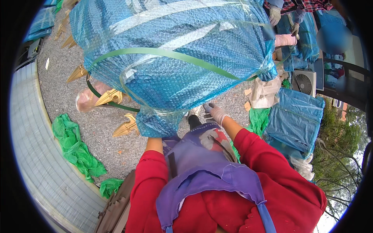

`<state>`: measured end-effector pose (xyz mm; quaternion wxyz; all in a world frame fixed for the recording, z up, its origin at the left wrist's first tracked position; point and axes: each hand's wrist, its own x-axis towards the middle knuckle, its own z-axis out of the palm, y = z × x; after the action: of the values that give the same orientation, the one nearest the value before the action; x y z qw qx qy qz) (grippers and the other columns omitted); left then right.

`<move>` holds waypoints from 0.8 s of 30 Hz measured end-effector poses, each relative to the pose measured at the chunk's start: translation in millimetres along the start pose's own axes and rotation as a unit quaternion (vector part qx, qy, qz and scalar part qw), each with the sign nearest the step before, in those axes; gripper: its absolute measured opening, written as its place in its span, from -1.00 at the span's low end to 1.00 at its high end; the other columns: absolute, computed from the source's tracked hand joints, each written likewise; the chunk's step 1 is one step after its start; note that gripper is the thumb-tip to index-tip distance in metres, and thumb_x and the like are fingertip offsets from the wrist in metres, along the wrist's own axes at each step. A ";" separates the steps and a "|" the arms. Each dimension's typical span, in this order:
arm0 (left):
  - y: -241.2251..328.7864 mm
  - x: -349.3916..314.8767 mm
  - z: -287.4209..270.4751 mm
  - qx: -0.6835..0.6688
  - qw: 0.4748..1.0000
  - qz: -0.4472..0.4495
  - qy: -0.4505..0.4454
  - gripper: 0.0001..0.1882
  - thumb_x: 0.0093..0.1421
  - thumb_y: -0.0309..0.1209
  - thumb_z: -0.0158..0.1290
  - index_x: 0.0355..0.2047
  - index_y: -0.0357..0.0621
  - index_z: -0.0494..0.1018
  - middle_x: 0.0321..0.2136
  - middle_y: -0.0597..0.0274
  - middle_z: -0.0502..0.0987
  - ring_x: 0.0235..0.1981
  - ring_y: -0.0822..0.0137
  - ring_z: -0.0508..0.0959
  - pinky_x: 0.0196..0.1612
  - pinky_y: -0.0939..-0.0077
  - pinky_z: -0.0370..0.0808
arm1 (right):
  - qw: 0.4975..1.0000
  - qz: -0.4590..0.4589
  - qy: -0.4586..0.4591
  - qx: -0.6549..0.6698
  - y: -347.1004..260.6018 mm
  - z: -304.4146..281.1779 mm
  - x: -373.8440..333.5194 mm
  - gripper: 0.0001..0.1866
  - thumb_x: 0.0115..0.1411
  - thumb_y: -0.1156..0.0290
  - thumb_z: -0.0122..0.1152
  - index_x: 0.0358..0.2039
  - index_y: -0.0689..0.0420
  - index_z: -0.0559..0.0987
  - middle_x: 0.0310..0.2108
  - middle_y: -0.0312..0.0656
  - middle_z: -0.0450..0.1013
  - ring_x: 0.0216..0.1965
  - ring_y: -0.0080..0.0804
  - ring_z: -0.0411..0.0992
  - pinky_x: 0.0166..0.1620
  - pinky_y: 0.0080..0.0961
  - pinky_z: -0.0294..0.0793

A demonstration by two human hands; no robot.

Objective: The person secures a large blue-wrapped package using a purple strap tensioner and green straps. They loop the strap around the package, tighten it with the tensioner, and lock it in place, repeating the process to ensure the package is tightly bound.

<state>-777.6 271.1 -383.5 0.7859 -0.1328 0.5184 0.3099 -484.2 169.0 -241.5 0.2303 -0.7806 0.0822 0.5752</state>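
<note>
Before me stands a large bundle (175,77) wrapped in blue bubble wrap with clear tape over it. A flat green strap (155,51) runs across its side, and a darker length hangs loose at the left. My left forearm reaches up behind a hanging flap of the wrap (157,123), which hides my left hand. My right hand (215,113), in a pale glove, is just under the bundle's lower right edge, fingers stretched out and apart. Whether it touches the wrap is unclear. Gold-coloured carved legs (126,126) stick out near the bundle's left side.
Green plastic sheeting (74,143) lies on the gravelly ground at left, beside a pale corrugated panel (42,147). Another blue-wrapped package (295,120) stands at right, near a fan unit (304,82). A co-worker's gloved hands (274,15) are at the far right, beside a pink-wrapped piece (285,40).
</note>
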 end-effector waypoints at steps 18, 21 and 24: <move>18.0 -19.4 7.4 0.129 0.986 0.101 0.024 -0.61 0.30 -0.13 -0.12 0.02 0.02 0.48 -0.06 0.19 0.58 -0.04 0.09 0.56 0.05 -0.05 0.44 | 0.980 0.039 0.010 0.197 28.1 -114.8 53.5 -0.52 0.37 -0.01 -0.18 -0.25 0.11 0.59 -0.37 -0.21 0.55 -0.54 -0.41 0.48 -0.47 -0.40 0.53; 17.3 -37.3 9.2 0.140 0.984 0.103 0.028 -0.61 0.30 -0.13 -0.12 0.02 0.02 0.48 -0.06 0.19 0.59 -0.03 0.09 0.56 0.05 -0.06 0.44 | 0.968 -0.040 0.017 0.246 25.0 -140.5 55.8 -0.50 0.38 -0.01 -0.17 -0.22 0.15 0.58 -0.37 -0.18 0.54 -0.53 -0.39 0.48 -0.49 -0.39 0.54; 13.5 -59.7 15.6 0.118 0.989 0.081 0.047 -0.60 0.30 -0.11 -0.12 0.01 0.01 0.49 -0.08 0.17 0.59 -0.06 0.08 0.57 0.02 -0.07 0.46 | 0.940 -0.071 0.047 0.329 11.4 -170.6 52.5 -0.51 0.38 -0.01 -0.17 -0.19 0.16 0.56 -0.39 -0.14 0.53 -0.53 -0.33 0.48 -0.51 -0.36 0.53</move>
<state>-790.8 268.9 -321.8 0.7433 -0.0113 0.5966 0.3023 -324.9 88.6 -254.1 0.5103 -0.6912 0.2225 0.4608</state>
